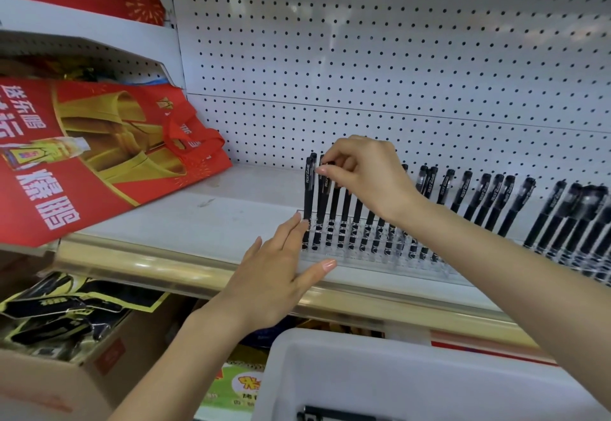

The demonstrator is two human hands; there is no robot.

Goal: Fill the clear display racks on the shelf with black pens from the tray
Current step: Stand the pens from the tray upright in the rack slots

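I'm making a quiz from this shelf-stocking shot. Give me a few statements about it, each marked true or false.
1. The right hand pinches the top of a black pen at the left end of the clear rack. True.
2. The left hand grips a pen. False: it holds nothing, and its straight fingers touch the rack's left end.
3. A red bag lies on the shelf left of the rack. True.
4. The white tray stands on the shelf beside the rack. False: it is below the shelf edge, nearest the camera.

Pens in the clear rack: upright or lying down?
Upright, leaning slightly: the black pens stand in the clear rack holes, caps up.
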